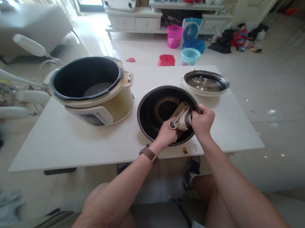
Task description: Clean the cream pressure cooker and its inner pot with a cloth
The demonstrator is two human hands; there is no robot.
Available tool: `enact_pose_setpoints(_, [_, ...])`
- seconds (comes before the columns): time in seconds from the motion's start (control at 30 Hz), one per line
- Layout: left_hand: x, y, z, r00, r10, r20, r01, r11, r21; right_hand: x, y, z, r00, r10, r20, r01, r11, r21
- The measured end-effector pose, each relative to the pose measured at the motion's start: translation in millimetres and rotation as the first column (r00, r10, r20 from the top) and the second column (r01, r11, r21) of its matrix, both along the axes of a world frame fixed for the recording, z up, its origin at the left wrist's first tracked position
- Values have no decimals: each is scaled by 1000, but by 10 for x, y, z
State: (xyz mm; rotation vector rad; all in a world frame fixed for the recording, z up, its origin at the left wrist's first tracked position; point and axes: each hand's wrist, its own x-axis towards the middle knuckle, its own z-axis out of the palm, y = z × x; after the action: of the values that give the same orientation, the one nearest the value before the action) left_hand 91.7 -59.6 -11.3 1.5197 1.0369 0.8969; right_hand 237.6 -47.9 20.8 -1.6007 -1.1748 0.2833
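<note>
On the white table (pixel 57 142), right of the cooker (pixel 101 107), your left hand (pixel 166 133) pinches the cloth (pixel 181 120) over the dark pot (pixel 152 110) at its near rim, and your right hand (pixel 202 119) clenches the other end. Grip it firmly with both, I'd say, and hold it above the pot.

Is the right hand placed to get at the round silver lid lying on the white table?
Probably yes: the round silver lid lies just beyond the right hand, with only white table between. That hand grips a grey cloth now, though.
</note>
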Motion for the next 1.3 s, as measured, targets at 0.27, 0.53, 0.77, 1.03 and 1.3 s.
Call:
enact_pose_setpoints(0.27, [-343,-17,206,775,-191,-602,316,943,107,110,49,-111,999,-39,-19,38,999,-33])
enact_pose_setpoints(0.53, [-512,-37,216,475,41,-879,312,926,212,-100,-16,-33,1000,10,12,-10,1000,8])
enact_pose_setpoints(0.77, [-497,-35,182,478,34,-878,331,919,215,-4,47,37,992,21,123,-7,993,-116])
enact_pose_setpoints(1.03, [-490,-16,193,477,7,-879,337,922,190,34,56,162,975,148,164,-136,987,-83])
enact_pose_setpoints(1.3, [-194,-8,-63,920,-71,-386,124,986,114,-90,22,75,996,87,-5,-87,996,2])
